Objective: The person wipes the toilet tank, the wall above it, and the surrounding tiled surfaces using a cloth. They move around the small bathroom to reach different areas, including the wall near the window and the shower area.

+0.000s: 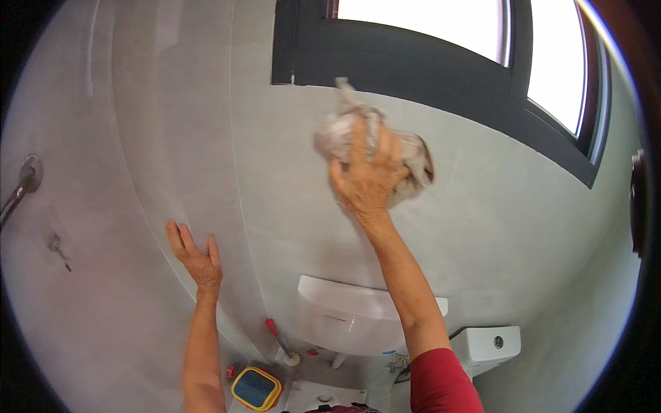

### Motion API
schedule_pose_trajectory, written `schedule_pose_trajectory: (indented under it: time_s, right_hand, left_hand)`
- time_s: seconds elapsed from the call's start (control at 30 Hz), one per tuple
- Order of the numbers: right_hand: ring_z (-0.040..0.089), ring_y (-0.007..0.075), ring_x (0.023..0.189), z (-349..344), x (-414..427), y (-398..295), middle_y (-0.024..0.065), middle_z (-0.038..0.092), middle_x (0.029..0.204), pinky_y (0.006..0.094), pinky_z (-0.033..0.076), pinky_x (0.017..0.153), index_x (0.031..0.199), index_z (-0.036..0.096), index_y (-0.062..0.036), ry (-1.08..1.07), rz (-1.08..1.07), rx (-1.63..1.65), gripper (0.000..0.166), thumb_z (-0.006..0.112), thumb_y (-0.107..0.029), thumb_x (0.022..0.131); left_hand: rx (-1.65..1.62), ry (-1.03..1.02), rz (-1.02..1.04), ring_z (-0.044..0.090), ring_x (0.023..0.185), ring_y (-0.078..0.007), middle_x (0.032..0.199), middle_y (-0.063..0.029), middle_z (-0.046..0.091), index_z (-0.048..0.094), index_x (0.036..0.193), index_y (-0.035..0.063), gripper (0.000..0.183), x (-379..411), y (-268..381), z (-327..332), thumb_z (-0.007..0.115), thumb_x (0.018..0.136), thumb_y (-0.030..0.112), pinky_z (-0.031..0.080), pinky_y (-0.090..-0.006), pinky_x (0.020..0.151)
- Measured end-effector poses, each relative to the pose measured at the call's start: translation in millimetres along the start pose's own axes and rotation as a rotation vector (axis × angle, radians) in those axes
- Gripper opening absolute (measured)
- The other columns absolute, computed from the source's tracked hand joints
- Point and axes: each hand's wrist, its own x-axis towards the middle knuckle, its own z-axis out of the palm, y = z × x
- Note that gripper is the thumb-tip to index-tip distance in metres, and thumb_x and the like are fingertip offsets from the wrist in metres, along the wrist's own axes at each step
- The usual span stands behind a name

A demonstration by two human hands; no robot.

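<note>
A crumpled, light grey-beige cloth (413,149) lies against the pale wall (289,206) just under the dark window frame (392,62). Spread over it, my right hand (369,165) presses and grips it, and one twisted end sticks up towards the frame. The cloth and fingers look slightly blurred. My left hand (196,258) holds nothing, with thumb and fingers apart, near the wall corner on the left. Whether its fingertips touch the wall, I cannot tell.
Below my right arm is a white wall-mounted cistern (346,322). A toilet tank with a push button (490,345) stands at right. Lower down are a red-handled toilet brush (279,338) and a yellow-rimmed basin (256,388). A metal pipe (23,186) juts from the left wall.
</note>
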Motion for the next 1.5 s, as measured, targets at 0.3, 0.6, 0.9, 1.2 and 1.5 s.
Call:
schedule_pose_trajectory:
  time_s: [0.3,0.6,0.9,1.2,1.5]
  right_hand:
    - [0.044,0.0246,0.111,70,7,-104,0.0063,0.047,0.124,0.0432,0.039,0.068,0.12,0.057,-0.0249,0.046,-0.416,0.25,0.05,0.063,-0.019,0.071]
    - [0.046,0.0249,0.108,14,10,13,0.0074,0.049,0.121,0.0429,0.034,0.08,0.119,0.06,-0.0237,0.192,-0.13,-0.051,0.048,0.062,-0.016,0.072]
    - [0.043,0.0281,0.109,-77,-17,181,0.0121,0.046,0.123,0.0406,0.032,0.086,0.122,0.059,-0.0177,0.254,0.1,-0.313,0.056,0.065,-0.011,0.067]
    - [0.042,0.0313,0.109,-149,-93,323,0.0136,0.044,0.12,0.0436,0.034,0.088,0.124,0.055,-0.0149,0.273,0.314,-0.424,0.06,0.065,-0.005,0.065]
    - [0.041,0.036,0.117,-141,-119,327,0.0193,0.044,0.125,0.0515,0.031,0.094,0.132,0.049,-0.0141,0.252,0.473,-0.538,0.058,0.062,-0.014,0.076]
  left_hand:
    - [-0.043,-0.049,-0.018,0.021,0.136,-0.0369,0.147,-0.0209,0.017,0.023,0.141,0.0018,0.067,-3,4,4,0.06,0.086,0.011,0.023,-0.046,0.11]
    - [0.005,-0.086,-0.007,0.018,0.137,-0.0365,0.148,-0.0212,0.015,0.021,0.141,-0.0007,0.066,-3,-3,0,0.059,0.088,0.013,0.025,-0.0459,0.11]
    - [0.028,-0.057,-0.005,0.023,0.135,-0.0377,0.146,-0.0237,0.02,0.02,0.141,-0.0026,0.066,-5,-10,6,0.057,0.091,0.018,0.023,-0.0455,0.111]
    - [0.296,-0.06,-0.046,0.023,0.134,-0.0369,0.146,-0.0219,0.022,0.028,0.14,0.0003,0.062,-16,46,0,0.057,0.091,0.025,0.022,-0.0472,0.108]
    - [-0.457,-0.359,-0.061,0.021,0.133,-0.0362,0.146,-0.0208,0.017,0.038,0.133,0.0021,0.055,-11,262,52,0.06,0.085,0.017,0.019,-0.0486,0.108]
